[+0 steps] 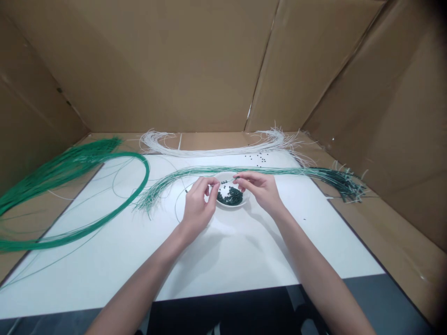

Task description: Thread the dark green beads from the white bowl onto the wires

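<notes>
Holding a thin strand (227, 181) over a bowl (246, 199) of dark beads (233, 197).
Left hand (199, 200) pinches the strand between thumb and fingers; right hand (260, 188) pinches opposite, its fingertip detail too small to tell. The bowl sits on a white board (244, 253) before a green bundle (323, 173); loose beads (259, 159) and a white bundle (209, 152) lie beyond.

Cardboard walls (167, 65) (brown, seamed) rise behind a white strand bundle (209, 152).

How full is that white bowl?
The bowl is partly full: dark beads heap in it, but bare white inside shows too.
</notes>
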Demonstrator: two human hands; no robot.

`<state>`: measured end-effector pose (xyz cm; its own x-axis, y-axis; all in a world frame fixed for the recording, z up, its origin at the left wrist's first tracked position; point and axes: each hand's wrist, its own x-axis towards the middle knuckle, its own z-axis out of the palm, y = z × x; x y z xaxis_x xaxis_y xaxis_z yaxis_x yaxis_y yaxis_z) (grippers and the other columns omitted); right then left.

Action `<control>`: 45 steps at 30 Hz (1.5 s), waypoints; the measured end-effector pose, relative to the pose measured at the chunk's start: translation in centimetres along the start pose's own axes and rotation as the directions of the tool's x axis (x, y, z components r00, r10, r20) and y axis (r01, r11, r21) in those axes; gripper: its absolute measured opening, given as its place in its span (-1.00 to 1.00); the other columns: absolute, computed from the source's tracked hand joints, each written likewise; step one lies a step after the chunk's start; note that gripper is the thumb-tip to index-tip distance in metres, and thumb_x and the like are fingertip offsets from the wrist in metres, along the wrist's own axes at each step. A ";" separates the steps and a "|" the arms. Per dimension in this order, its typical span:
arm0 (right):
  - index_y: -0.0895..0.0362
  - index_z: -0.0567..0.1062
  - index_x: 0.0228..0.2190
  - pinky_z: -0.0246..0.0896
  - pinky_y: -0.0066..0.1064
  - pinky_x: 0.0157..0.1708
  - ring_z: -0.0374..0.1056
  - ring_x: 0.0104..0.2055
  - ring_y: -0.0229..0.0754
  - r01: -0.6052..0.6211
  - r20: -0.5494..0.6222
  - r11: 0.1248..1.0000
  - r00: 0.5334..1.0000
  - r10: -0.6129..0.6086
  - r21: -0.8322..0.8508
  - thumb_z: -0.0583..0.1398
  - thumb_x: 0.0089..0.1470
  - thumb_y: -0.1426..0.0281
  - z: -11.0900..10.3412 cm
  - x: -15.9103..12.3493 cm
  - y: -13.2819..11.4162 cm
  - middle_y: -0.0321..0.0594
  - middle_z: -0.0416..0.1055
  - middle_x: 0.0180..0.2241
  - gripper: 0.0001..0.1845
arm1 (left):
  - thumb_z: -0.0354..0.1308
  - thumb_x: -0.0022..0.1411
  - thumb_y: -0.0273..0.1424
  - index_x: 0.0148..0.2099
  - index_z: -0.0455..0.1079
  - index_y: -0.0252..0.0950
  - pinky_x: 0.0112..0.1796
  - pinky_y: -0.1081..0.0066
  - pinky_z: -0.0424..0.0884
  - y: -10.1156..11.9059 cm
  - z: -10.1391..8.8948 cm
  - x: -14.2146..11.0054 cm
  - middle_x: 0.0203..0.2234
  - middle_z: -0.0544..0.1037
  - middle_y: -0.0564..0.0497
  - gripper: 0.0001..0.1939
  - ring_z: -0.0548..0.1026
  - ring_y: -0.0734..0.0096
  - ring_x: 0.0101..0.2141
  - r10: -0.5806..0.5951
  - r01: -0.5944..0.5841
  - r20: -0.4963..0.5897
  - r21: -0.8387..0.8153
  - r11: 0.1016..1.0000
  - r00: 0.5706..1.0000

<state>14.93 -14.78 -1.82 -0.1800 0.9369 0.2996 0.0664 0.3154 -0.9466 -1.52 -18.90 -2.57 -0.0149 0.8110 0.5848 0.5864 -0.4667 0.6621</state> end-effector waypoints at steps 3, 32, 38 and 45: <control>0.13 0.53 -0.49 0.26 -0.51 -0.52 0.30 -0.55 -0.36 -0.005 0.004 1.000 1.000 0.005 0.011 0.23 -0.16 0.41 0.0 0.0 -0.1 -0.28 0.47 -0.50 -0.91 | -0.03 0.19 -0.45 -0.34 0.26 -0.28 -0.40 0.53 0.20 -0.1 0.0 0.0 -0.48 0.37 0.09 -0.93 0.23 0.57 -0.50 -0.003 0.003 0.012 0.004 1.000 1.000; 0.13 0.52 -0.41 0.20 -0.45 -0.47 0.33 -0.41 -0.24 0.198 0.097 0.918 0.980 -0.174 -0.345 0.14 -0.03 0.37 -0.4 0.0 0.1 -0.19 0.46 -0.42 -0.84 | -0.04 0.19 -0.44 -0.31 0.27 -0.28 -0.38 0.49 0.22 -0.6 0.0 0.1 -0.45 0.41 0.05 -0.92 0.30 0.51 -0.45 0.029 -0.033 0.032 0.122 0.992 0.999; 0.15 0.51 -0.41 0.24 -0.45 -0.45 0.34 -0.44 -0.26 0.106 0.106 0.961 0.991 -0.081 -0.256 0.16 -0.05 0.34 -0.4 0.2 0.4 -0.19 0.46 -0.42 -0.82 | -0.05 0.19 -0.45 -0.32 0.27 -0.28 -0.38 0.48 0.22 -0.6 0.0 0.1 -0.44 0.41 0.04 -0.91 0.32 0.48 -0.43 0.021 -0.026 0.039 0.124 0.992 0.999; 0.13 0.53 -0.41 0.22 -0.45 -0.43 0.34 -0.41 -0.26 0.146 0.148 0.951 0.983 -0.109 -0.271 0.15 -0.05 0.36 -0.5 0.2 0.5 -0.21 0.47 -0.40 -0.83 | -0.05 0.19 -0.43 -0.31 0.27 -0.28 -0.39 0.48 0.22 -0.7 0.0 0.1 -0.45 0.39 0.04 -0.90 0.31 0.48 -0.44 0.014 -0.019 0.039 0.126 0.992 0.999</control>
<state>15.38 -14.34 -2.14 -0.3292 0.8645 0.3798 0.3033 0.4777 -0.8245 -1.98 -18.50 -2.98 0.0254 0.8176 0.5752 0.6841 -0.4338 0.5863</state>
